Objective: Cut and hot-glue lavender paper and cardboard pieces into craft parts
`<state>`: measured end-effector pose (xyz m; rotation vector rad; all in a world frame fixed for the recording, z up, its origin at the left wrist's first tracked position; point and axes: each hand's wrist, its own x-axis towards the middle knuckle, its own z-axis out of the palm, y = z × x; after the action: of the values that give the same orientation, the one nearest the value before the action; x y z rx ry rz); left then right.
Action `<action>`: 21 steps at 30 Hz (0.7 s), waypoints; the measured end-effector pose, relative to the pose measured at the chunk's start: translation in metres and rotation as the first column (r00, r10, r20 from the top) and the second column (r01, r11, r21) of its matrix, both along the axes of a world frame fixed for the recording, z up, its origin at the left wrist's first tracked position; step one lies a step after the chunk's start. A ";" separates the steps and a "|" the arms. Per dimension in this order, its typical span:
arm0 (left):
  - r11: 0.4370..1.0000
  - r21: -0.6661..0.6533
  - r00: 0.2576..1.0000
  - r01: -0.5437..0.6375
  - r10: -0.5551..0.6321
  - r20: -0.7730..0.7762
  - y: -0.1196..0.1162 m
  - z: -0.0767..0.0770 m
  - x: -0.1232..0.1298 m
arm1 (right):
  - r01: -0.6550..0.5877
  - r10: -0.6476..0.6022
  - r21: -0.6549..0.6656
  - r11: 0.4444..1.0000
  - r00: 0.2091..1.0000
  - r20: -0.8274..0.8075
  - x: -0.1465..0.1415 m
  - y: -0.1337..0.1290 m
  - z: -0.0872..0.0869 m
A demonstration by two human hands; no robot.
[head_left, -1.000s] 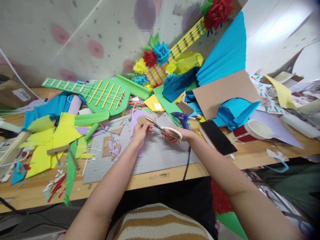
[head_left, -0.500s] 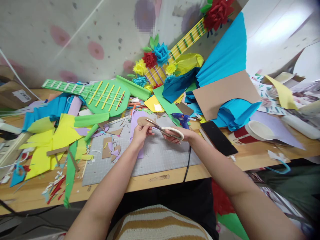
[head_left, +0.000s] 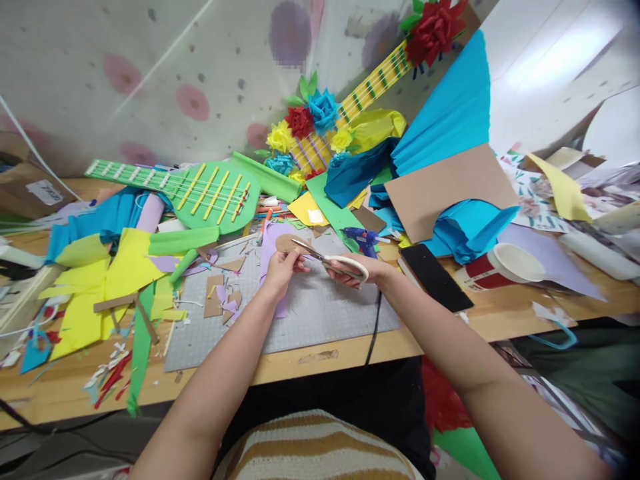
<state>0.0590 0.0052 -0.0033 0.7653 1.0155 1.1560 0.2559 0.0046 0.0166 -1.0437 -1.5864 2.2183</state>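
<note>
My left hand (head_left: 284, 268) pinches a small rounded piece of brown cardboard (head_left: 285, 241) by its lower edge. White-handled scissors (head_left: 345, 263) are gripped in my right hand (head_left: 353, 272), their blades pointing left at the cardboard's right side. How far the blades are apart is hard to make out. Both hands are above a grey cutting mat (head_left: 320, 327). Behind my left hand lies a sheet of purple paper (head_left: 270, 235), partly covered by the hand and cardboard.
A blue glue gun (head_left: 364, 239) lies behind my right wrist, its cord running over the table edge. A black phone (head_left: 436, 277) and a red-and-white cup (head_left: 503, 265) stand right. Left are a green paper guitar (head_left: 215, 197) and yellow crepe paper (head_left: 130, 257). A flowered yellow guitar (head_left: 373, 83) leans behind.
Hardly anything differs. The hands, scissors and cardboard keep nearly the same place, and the whole view has shifted very slightly.
</note>
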 end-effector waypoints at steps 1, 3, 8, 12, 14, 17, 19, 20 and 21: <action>1.000 0.003 1.000 0.005 -0.005 0.005 0.000 0.001 0.000 | -0.001 0.001 0.002 1.000 1.000 0.010 0.000 -0.001 0.002; 1.000 0.004 1.000 0.014 -0.014 0.010 -0.001 0.002 0.000 | -0.012 0.012 0.006 1.000 0.999 0.030 0.001 -0.001 0.005; 0.999 0.004 0.999 0.039 -0.038 -0.018 0.000 -0.002 0.000 | -0.035 0.034 0.012 0.999 0.999 0.025 0.004 -0.002 0.008; 0.997 0.015 0.997 0.075 -0.074 -0.022 0.001 -0.006 -0.001 | -0.032 0.031 0.005 0.999 0.999 0.016 0.007 -0.002 0.006; 0.996 0.021 0.996 0.091 -0.090 -0.021 0.002 -0.006 -0.002 | -0.028 0.028 0.010 1.000 0.999 0.019 0.009 -0.002 0.005; 0.995 0.028 0.995 0.097 -0.096 -0.028 0.001 -0.004 -0.003 | -0.040 0.040 0.016 0.999 0.999 0.007 0.011 -0.002 0.005; 0.993 0.034 0.993 0.109 -0.107 -0.040 0.000 -0.002 -0.003 | -0.062 0.062 0.030 0.998 0.998 -0.006 0.011 -0.003 0.006; 0.992 0.033 0.991 0.122 -0.120 -0.051 -0.001 -0.002 -0.002 | -0.076 0.076 0.037 0.996 0.997 -0.008 0.011 -0.003 0.006; 0.990 0.028 0.988 0.140 -0.138 -0.063 -0.002 -0.001 -0.001 | -0.089 0.090 0.039 0.995 0.996 -0.008 0.011 -0.003 0.006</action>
<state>0.0582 0.0027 -0.0042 0.8878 0.9800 1.0368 0.2664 0.0014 0.0229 -0.9679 -1.6968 2.2359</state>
